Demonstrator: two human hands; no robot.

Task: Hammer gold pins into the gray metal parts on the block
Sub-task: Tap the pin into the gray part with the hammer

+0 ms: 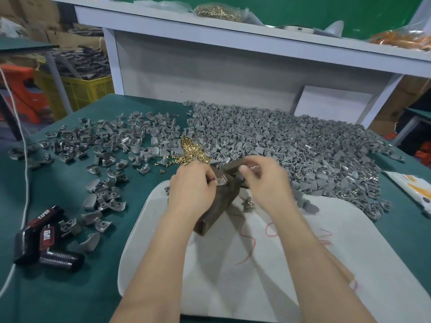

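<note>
Fingers (210, 181) of the left hand (191, 185) pinch a gray metal part (222, 180) on top of the dark block (217, 208). Right hand (265, 180) fingers curl and pinch a small blurred piece (253, 170) just beside it, can't tell what. Block stands on a white pad (256, 264) at the bench (58, 287) near edge. Gold pins (193, 150) lie just behind the hands, a gray parts heap (291, 148) toward the far right corner.

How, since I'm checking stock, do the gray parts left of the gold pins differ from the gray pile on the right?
The left parts lie scattered thinly, green table showing between them; the right pile is heaped densely, hiding the table. The left parts are far fewer than the right pile. Both are gray and border the gold pins.
</note>
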